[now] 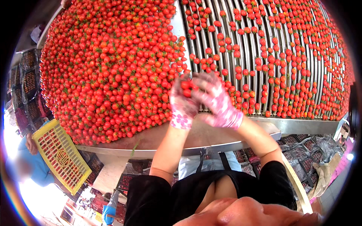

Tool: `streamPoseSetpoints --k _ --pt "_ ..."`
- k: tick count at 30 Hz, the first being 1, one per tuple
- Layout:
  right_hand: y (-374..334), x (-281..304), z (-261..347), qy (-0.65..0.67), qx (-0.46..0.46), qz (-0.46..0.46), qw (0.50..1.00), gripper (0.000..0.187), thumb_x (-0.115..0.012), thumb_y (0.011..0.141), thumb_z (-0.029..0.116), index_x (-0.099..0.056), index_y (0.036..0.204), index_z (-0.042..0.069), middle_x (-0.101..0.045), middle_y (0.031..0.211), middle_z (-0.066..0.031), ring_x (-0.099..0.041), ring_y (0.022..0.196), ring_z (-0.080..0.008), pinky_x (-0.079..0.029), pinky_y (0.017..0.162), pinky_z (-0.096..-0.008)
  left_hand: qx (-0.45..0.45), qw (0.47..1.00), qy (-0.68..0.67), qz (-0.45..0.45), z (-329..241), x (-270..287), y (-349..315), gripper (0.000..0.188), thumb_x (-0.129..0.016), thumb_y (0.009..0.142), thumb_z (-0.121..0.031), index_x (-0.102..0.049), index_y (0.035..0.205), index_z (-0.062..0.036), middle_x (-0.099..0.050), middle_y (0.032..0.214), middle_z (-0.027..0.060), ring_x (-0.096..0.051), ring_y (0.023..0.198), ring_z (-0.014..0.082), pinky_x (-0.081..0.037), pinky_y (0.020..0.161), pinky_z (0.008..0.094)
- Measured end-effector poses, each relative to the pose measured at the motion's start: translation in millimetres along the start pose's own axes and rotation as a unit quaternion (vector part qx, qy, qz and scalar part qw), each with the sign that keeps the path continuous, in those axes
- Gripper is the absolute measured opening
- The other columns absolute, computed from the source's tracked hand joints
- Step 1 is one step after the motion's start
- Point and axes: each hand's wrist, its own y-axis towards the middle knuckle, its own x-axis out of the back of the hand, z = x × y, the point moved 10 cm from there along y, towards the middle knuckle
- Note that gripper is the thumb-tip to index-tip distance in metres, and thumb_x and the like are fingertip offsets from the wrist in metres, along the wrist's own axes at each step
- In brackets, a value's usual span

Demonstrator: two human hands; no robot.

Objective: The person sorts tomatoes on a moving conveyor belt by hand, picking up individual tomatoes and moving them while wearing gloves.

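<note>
Both my hands wear pink-and-white patterned gloves, darkened at the fingers, and meet at the front edge of the sorting table. Several red cherry tomatoes rest in the cupped palm of my left hand. My right hand reaches across from the right, thumb apart from its fingers, the fingertips close over those tomatoes. Motion blurs the fingers, so whether they touch the fruit is unclear. To the left lies a deep heap of cherry tomatoes, some with green stems. On the right, loose tomatoes sit along a metal roller conveyor.
A metal ledge runs between my body and the fruit. At the lower left, a person in blue has a hand on a tilted yellow crate of tomatoes. Dark packed crates stand at the lower right, others at far left.
</note>
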Motion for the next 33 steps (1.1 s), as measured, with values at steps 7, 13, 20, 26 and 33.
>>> streamPoseSetpoints --k 7,13,20,26,33 --pt "28 46 -235 -0.358 -0.216 0.063 0.906 0.048 -0.063 0.092 0.032 -0.055 0.136 0.016 -0.048 0.145 -0.0092 -0.041 0.137 -0.0351 -0.037 0.111 -0.0487 -0.102 0.962 -0.109 0.227 -106 -68 -26 0.027 -0.062 0.095 -0.030 -0.063 0.098 -0.0034 -0.061 0.111 0.0102 -0.059 0.097 0.0229 -0.053 0.072 0.0319" --pt "15 -19 -241 -0.504 -0.197 0.149 0.828 0.055 -0.051 0.096 0.046 -0.047 0.143 0.018 -0.031 0.157 -0.0141 -0.026 0.144 -0.0427 -0.018 0.119 -0.0574 -0.118 0.934 -0.154 0.301 -127 -72 -49 0.026 -0.063 0.094 -0.028 -0.065 0.102 -0.0031 -0.058 0.111 0.0093 -0.054 0.095 0.0204 -0.050 0.069 0.0302" --pt "-123 -63 -128 -0.311 -0.146 0.273 0.899 0.067 -0.072 0.080 0.036 -0.050 0.141 0.022 -0.031 0.156 -0.0156 -0.029 0.141 -0.0459 -0.024 0.112 -0.0642 -0.132 0.927 -0.167 0.308 -152 -77 -67 0.036 -0.058 0.096 -0.031 -0.066 0.116 -0.0019 -0.057 0.124 0.0116 -0.051 0.088 0.0150 -0.046 0.060 0.0240" --pt "-56 -144 -60 -0.200 0.032 0.274 0.940 0.054 -0.072 0.079 0.029 -0.057 0.131 0.021 -0.043 0.146 -0.0124 -0.035 0.137 -0.0422 -0.027 0.109 -0.0689 -0.132 0.922 -0.132 0.340 -177 -70 -59 0.036 -0.058 0.097 -0.033 -0.065 0.117 -0.0041 -0.056 0.125 0.0100 -0.046 0.078 0.0106 -0.042 0.055 0.0222" --pt "17 -255 -81 -0.259 0.234 0.315 0.883 0.045 -0.067 0.079 0.043 -0.062 0.120 0.025 -0.050 0.137 0.0029 -0.050 0.120 -0.0302 -0.040 0.096 -0.0591 -0.095 0.901 -0.099 0.411 -171 -78 -69 0.036 -0.058 0.097 -0.035 -0.063 0.113 -0.0035 -0.054 0.116 0.0056 -0.044 0.068 0.0115 -0.038 0.051 0.0241"
